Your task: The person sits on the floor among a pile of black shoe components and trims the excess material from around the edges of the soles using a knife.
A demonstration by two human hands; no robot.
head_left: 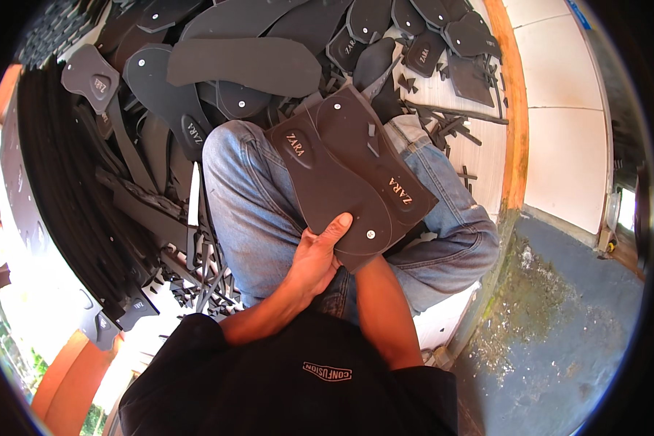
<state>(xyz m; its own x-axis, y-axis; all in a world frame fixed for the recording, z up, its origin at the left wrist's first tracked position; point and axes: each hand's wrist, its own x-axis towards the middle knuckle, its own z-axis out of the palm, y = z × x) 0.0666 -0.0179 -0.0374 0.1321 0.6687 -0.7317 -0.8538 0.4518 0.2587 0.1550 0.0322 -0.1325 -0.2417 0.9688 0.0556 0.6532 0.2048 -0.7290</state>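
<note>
A dark brown-black foam sheet (336, 176) rests slanted over my crossed legs. Two insole outlines are marked on it, each with a raised heel pad, gold lettering and a small white dot. My left hand (317, 256) grips its near corner, thumb pressed on top and fingers curled beneath. From the right, my right forearm (387, 309) runs up under the sheet's near edge, which hides the hand and its fingers. A small slit or loose flap (373, 138) shows near the sheet's right side.
Cut insoles (156, 87) and larger dark pieces (243, 65) lie heaped ahead. A tall stack of dark sheets (73, 182) curves along my left. Small triangular offcuts (209, 272) litter the floor. At right, a wooden strip (517, 109) borders white tiles (565, 152) and a blue-grey floor (581, 291).
</note>
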